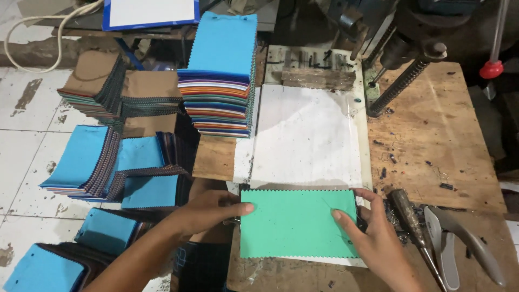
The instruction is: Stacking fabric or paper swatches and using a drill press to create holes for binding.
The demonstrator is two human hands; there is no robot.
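Green fabric swatch (pixel 296 223) sits flat on the workbench (pixel 443 135) just in front of the white sheet (pixel 308 135), left hand (pixel 208 211) and right hand (pixel 373 232) pinching its side edges, so I'd keep it square and taut before sliding.

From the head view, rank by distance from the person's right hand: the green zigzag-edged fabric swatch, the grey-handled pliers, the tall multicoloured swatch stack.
Measured from the right hand:
1. Green zigzag-edged fabric swatch, touched, just left of it.
2. Grey-handled pliers, on the wooden bench to its right.
3. Tall multicoloured swatch stack, far upper left.
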